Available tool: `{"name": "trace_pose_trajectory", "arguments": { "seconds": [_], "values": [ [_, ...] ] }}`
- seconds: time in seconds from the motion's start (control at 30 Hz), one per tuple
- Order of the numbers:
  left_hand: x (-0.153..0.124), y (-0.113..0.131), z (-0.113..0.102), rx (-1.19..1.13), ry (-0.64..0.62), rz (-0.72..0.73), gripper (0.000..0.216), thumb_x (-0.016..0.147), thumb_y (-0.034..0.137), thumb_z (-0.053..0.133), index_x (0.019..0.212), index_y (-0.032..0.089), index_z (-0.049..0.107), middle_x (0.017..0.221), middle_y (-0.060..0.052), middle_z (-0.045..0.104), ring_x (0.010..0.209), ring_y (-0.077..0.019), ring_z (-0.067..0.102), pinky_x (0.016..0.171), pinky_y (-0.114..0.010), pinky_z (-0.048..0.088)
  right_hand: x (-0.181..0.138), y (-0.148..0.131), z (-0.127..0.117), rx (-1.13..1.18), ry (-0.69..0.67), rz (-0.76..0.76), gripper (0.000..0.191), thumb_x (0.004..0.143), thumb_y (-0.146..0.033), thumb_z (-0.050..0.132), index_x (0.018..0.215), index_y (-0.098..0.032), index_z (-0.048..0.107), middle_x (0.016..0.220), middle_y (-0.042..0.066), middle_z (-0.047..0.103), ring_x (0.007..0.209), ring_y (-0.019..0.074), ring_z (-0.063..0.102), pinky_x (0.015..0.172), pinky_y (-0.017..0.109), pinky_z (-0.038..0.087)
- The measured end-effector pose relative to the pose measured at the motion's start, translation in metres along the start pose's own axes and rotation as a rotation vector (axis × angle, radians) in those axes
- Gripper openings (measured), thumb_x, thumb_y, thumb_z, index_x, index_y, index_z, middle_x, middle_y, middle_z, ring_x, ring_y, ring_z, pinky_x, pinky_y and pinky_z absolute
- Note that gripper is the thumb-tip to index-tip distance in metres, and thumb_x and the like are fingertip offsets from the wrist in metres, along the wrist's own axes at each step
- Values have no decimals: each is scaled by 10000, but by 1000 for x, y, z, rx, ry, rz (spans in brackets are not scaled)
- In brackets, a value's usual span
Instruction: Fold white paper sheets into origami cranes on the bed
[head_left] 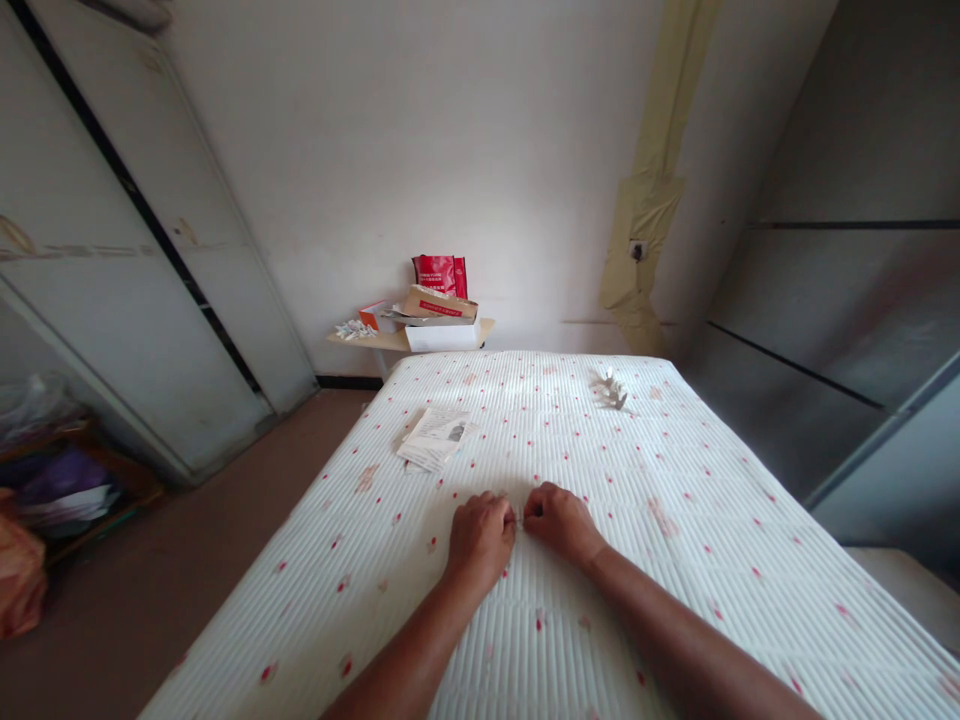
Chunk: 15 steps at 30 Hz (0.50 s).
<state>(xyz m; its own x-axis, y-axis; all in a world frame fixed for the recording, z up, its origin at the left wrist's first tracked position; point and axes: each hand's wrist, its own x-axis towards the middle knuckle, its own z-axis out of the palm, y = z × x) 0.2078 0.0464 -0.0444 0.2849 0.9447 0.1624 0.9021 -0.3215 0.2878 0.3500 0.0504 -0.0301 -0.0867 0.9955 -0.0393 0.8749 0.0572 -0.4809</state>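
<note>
Close together over the middle of a white mattress point(570, 620) with small red marks are my two hands. My left hand point(480, 535) is closed, its thumb and fingertips pinched together. Facing it, my right hand point(562, 522) is closed in a similar pinch. Something thin and dark seems to lie between the fingertips, too small to name. Beyond my left hand, several printed paper sheets point(435, 436) lie in a loose stack. Farther off to the right, a small pile of pale, leaf-like pieces point(612, 388) rests on the mattress.
Behind the mattress, a small table point(382, 341) bears a white box point(442, 335), a brown carton point(431, 302), a red bag point(442, 273) and white scraps point(355, 329). Cabinets point(225, 250) stand left, grey panels point(847, 290) right. A low shelf point(105, 510) holds bags.
</note>
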Motion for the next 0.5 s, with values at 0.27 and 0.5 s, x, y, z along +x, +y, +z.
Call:
{"name": "trace_pose_trajectory", "arguments": {
  "seconds": [0.27, 0.5],
  "values": [
    [-2, 2, 4, -11, 20, -46, 68, 755, 158, 544, 809, 200, 547, 817, 8, 602, 816, -153, 536, 693, -268, 330, 0, 1, 2, 21, 10, -2, 134, 661, -115, 535, 702, -188, 640, 817, 20, 611, 727, 122, 556, 612, 205, 349],
    [1, 0, 3, -60, -3, -90, 64, 740, 159, 566, 776, 203, 536, 804, 23, 603, 798, -137, 541, 674, -253, 320, 4, 6, 1, 70, -10, -10, 149, 642, -92, 528, 687, -187, 634, 804, 10, 614, 728, 114, 552, 617, 195, 353]
  ]
}}
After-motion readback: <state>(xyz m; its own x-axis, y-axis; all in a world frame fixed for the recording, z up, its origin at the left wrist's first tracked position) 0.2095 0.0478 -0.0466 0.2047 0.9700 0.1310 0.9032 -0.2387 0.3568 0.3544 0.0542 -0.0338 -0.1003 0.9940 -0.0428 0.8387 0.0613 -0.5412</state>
